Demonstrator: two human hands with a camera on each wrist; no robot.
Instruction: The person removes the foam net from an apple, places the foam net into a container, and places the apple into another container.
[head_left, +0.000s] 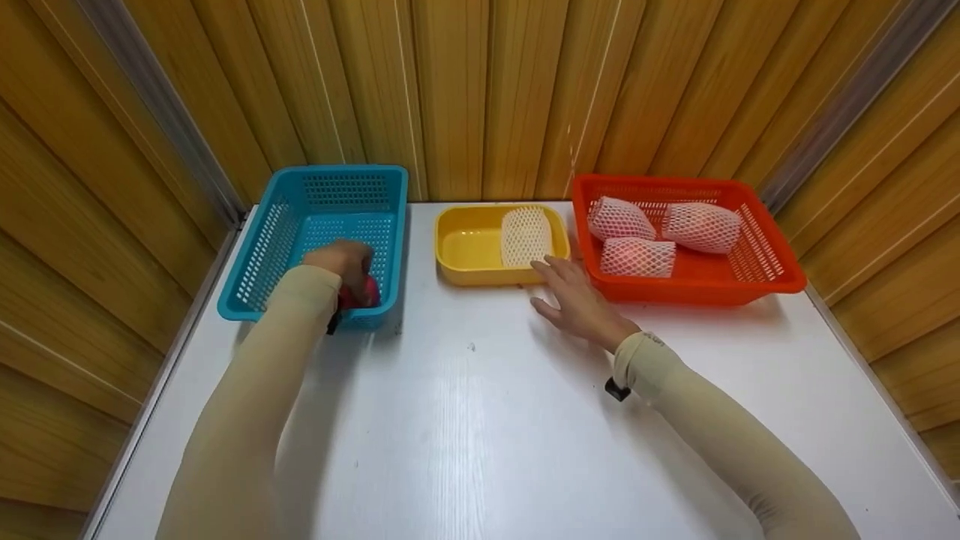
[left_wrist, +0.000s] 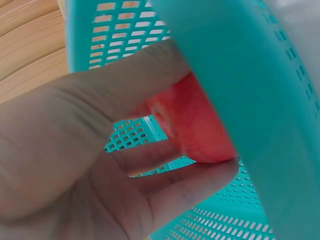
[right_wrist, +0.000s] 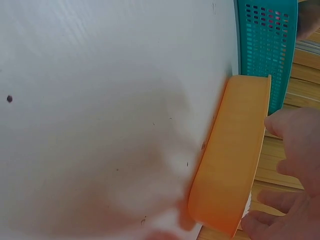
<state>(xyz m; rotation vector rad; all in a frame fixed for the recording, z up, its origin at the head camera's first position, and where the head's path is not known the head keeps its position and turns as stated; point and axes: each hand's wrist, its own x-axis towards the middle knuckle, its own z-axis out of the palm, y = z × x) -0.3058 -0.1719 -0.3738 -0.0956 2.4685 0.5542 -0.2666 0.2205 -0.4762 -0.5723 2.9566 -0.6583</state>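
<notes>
In the head view my left hand (head_left: 341, 261) reaches down into the near right corner of the blue plastic basket (head_left: 352, 180). The left wrist view shows its thumb and fingers gripping a red apple (left_wrist: 197, 125), partly hidden by the basket's rim. My right hand (head_left: 581, 300) is spread, palm down, at the front right of a yellow tub (head_left: 469, 259). Its fingertips come right at the tub's rim, close to a white foam fruit net (head_left: 525, 238) that lies inside, and nothing is held in it.
To the right stands an orange-red basket (head_left: 705, 289) with several net-wrapped fruits, among them one wrapped fruit (head_left: 703, 227) at the back. Wood-patterned walls (head_left: 450, 97) enclose the white table (head_left: 450, 420) behind and on both sides.
</notes>
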